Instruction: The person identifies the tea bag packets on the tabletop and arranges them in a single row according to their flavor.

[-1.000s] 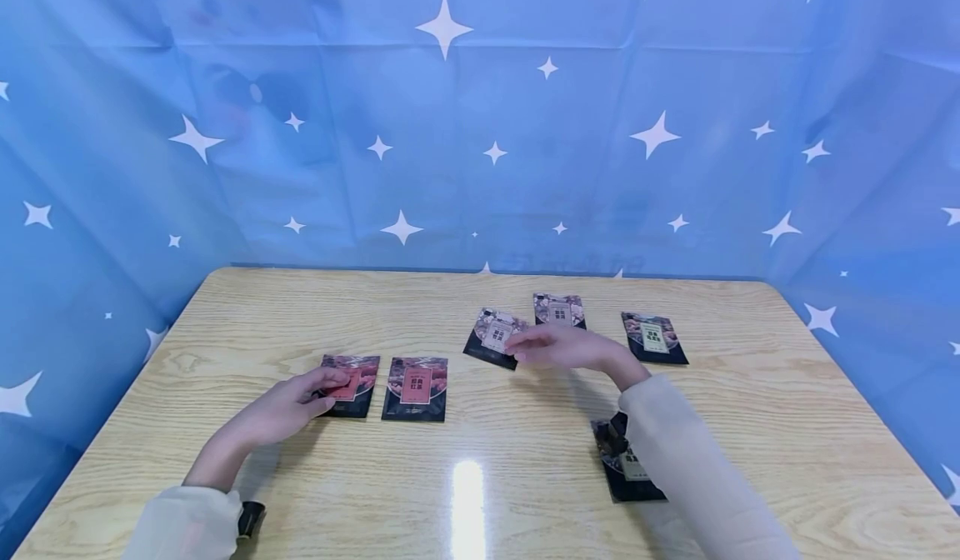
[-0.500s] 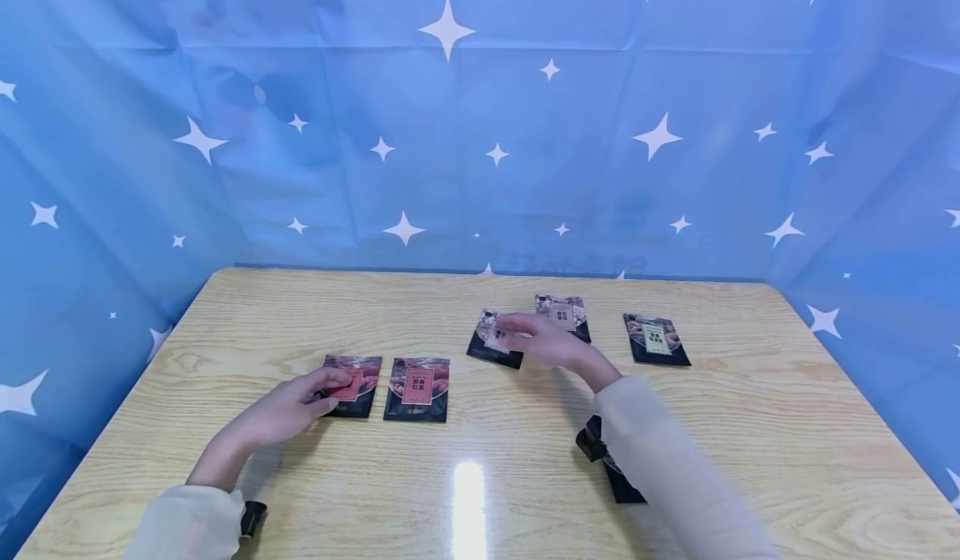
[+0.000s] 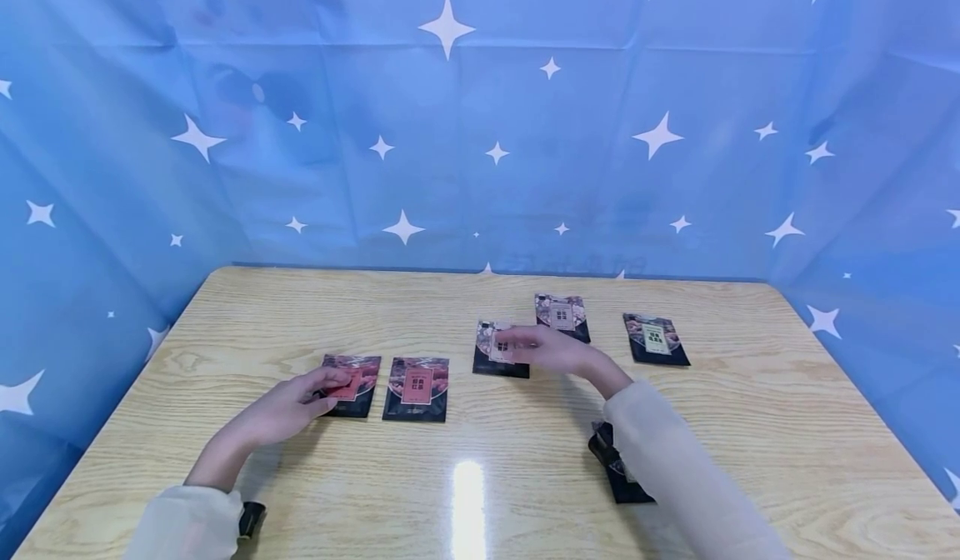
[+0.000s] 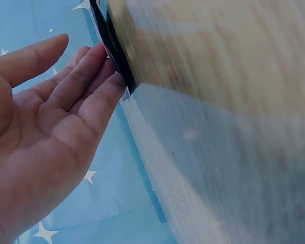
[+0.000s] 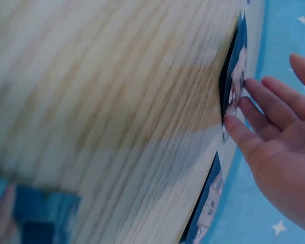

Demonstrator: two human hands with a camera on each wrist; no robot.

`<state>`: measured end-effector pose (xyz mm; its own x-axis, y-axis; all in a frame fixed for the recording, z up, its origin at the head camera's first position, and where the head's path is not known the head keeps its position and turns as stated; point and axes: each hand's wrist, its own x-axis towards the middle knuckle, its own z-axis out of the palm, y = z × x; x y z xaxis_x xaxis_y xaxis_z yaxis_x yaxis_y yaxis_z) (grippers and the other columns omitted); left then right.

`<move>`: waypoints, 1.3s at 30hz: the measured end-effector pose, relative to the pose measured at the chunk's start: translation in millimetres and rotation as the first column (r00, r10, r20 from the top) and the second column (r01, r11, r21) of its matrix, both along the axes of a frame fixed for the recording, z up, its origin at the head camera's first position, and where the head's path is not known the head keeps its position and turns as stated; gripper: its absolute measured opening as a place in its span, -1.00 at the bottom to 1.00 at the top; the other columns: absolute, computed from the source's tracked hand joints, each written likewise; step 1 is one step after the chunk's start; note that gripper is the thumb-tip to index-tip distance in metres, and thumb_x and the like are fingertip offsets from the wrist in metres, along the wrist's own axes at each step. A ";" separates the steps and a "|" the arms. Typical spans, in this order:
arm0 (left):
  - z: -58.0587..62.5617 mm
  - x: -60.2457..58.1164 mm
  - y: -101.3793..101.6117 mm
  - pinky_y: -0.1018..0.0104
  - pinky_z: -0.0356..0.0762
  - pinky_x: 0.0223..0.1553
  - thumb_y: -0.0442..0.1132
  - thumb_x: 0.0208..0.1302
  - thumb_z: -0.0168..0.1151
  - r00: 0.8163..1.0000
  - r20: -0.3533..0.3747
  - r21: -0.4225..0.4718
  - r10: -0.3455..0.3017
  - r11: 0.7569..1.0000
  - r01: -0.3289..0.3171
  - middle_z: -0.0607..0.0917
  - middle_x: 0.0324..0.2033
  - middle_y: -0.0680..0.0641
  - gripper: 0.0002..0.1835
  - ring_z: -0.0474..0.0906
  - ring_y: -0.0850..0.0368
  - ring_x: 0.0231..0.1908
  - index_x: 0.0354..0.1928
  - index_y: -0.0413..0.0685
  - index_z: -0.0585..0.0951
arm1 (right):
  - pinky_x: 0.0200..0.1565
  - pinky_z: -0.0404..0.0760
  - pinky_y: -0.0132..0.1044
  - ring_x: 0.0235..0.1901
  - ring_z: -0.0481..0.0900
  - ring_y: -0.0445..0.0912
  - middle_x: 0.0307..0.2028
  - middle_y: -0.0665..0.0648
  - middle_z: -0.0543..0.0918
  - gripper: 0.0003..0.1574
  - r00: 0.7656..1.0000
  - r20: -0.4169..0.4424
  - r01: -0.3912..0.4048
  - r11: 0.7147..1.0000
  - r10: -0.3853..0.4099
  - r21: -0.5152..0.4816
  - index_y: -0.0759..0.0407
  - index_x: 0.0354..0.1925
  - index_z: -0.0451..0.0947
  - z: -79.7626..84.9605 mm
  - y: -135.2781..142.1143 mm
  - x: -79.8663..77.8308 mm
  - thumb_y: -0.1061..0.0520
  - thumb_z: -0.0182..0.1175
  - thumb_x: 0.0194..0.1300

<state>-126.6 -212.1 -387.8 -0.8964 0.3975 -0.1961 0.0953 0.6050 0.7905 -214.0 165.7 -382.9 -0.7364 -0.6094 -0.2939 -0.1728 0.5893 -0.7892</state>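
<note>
My left hand (image 3: 281, 410) rests its fingertips on a black packet with a red label (image 3: 366, 381), partly covering it. Beside that one, to the right, lies a matching red-labelled packet (image 3: 416, 389). In the left wrist view the thumb stands apart from the packet edge (image 4: 114, 51) while the fingers meet it. My right hand (image 3: 551, 349) touches a lilac-labelled packet (image 3: 486, 360) with extended fingertips, hiding its right side. The right wrist view shows those fingers against the packet's face (image 5: 236, 71). Behind the right hand is another lilac-labelled packet (image 3: 562, 314).
A packet with a pale green label (image 3: 655, 339) lies at the back right. Another dark packet (image 3: 626, 487) is partly hidden under the right sleeve (image 3: 682, 468). Beyond the wooden table (image 3: 375, 493) hangs a blue curtain with white stars (image 3: 480, 185).
The lilac-labelled packet under my right hand has turned from slanted to nearly square and slid slightly toward me. The right hand moved left, then slightly nearer. The left hand stays put.
</note>
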 end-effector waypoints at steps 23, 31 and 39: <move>-3.5 -2.3 -3.1 -0.19 0.29 0.07 -0.37 0.39 -0.05 1.000 -0.001 0.019 -0.012 1.000 0.012 0.36 0.19 -0.35 -0.60 0.20 -0.35 0.22 0.24 -0.28 0.34 | 0.26 0.15 0.03 0.35 0.03 0.14 0.33 0.23 0.22 -0.45 0.983 -0.024 -0.180 0.984 0.180 0.006 0.24 0.32 0.25 0.3 -15.8 39.1 0.08 -0.05 0.44; -3.8 -2.6 -3.0 -0.18 0.29 0.07 -0.37 0.39 -0.06 1.000 -0.001 0.028 -0.018 0.999 0.018 0.36 0.19 -0.34 -0.61 0.20 -0.34 0.22 0.23 -0.28 0.34 | 0.25 0.16 0.04 0.35 0.03 0.14 0.33 0.23 0.23 -0.42 0.984 -0.017 -0.175 0.984 0.175 0.015 0.23 0.34 0.22 1.1 -17.1 45.7 0.04 -0.05 0.45; -4.6 -3.1 -3.5 -0.16 0.31 0.06 -0.38 0.39 -0.06 1.000 0.006 0.034 -0.018 0.999 0.018 0.37 0.18 -0.35 -0.61 0.21 -0.34 0.21 0.23 -0.29 0.34 | 0.22 0.23 0.01 0.31 0.16 0.09 0.32 0.19 0.25 -0.42 0.988 0.011 -0.152 0.988 0.152 0.016 0.21 0.34 0.21 2.2 -18.5 47.8 0.04 -0.06 0.45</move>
